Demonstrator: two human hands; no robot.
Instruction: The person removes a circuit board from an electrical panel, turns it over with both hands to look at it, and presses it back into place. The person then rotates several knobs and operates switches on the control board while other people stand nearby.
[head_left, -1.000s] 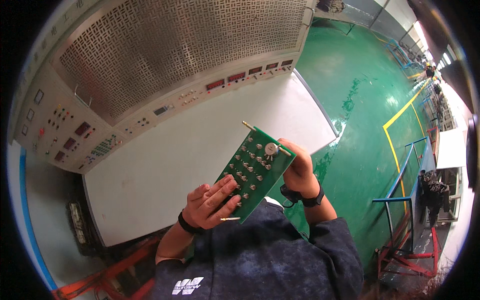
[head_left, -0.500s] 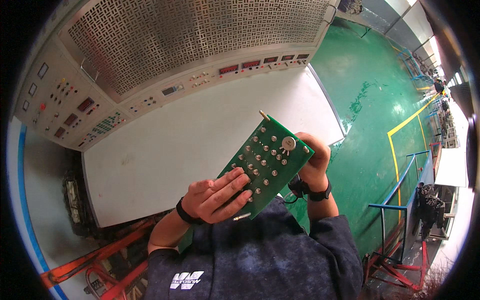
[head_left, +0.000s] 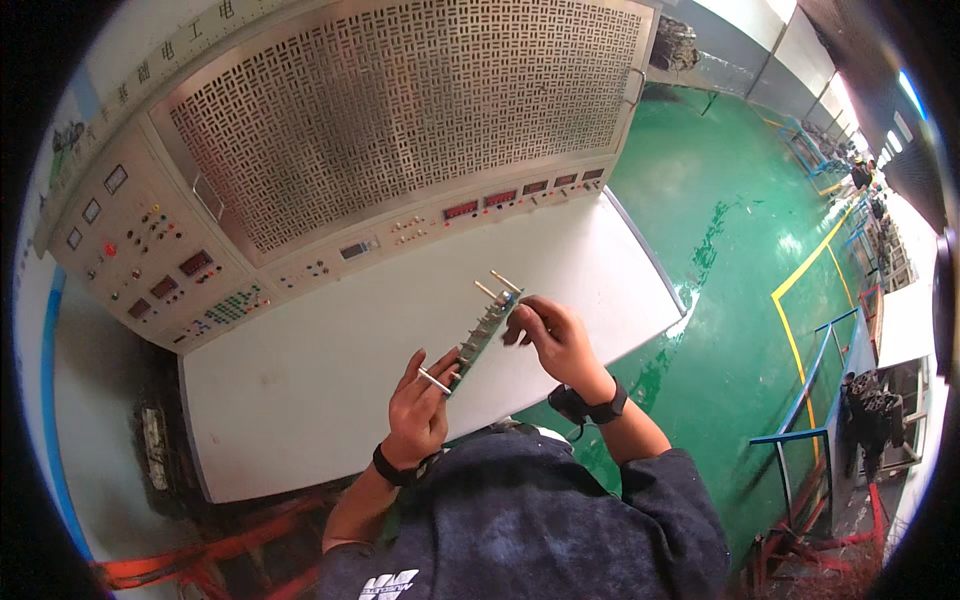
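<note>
A green circuit board [head_left: 484,338] hangs tilted over the white tabletop, seen almost edge-on. Metal studs stick out along its upper left side, and metal posts project from both ends. My left hand [head_left: 415,418] grips the lower left end, its fingers by the studs and one finger raised. At the upper right end, my right hand [head_left: 556,338] has its bent fingers and thumb on the edge. Most of the board's flat faces are out of sight at this angle.
Beneath the board spreads a white workbench top [head_left: 300,400]. Behind it rises a metal test panel [head_left: 400,130] with a perforated screen, meters and knobs. Green floor [head_left: 680,240] lies to the right, with a blue railing [head_left: 785,437]. Red metal frames [head_left: 220,545] stand at lower left.
The board has turned from showing its studded face to nearly edge-on. My right hand has come from behind it to its upper right edge; my left hand has shifted to its lower end.
</note>
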